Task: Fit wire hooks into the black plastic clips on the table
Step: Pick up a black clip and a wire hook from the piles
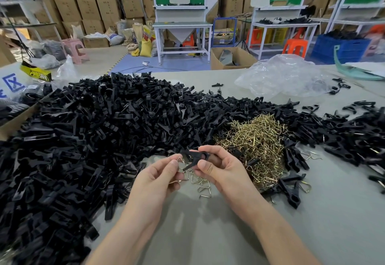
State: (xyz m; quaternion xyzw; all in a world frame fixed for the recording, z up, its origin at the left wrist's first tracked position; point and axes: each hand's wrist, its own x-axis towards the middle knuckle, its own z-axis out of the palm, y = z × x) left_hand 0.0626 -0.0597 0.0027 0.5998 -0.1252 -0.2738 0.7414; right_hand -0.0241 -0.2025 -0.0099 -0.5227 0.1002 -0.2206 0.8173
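While the left hand [158, 173] pinches a hook [180, 159] and the right hand [220, 166] a clip [195, 157], aim matters. Skewed, the hook could slip.

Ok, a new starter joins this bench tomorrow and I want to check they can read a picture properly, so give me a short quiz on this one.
1. True or false: the right hand holds a black clip.
2. Where does the pile of wire hooks lie? A left of both hands; B beyond the right hand, to its right; C under the forearms.
3. Fill in: the left hand pinches a ____.
Key: 1 true; 2 B; 3 wire hook.
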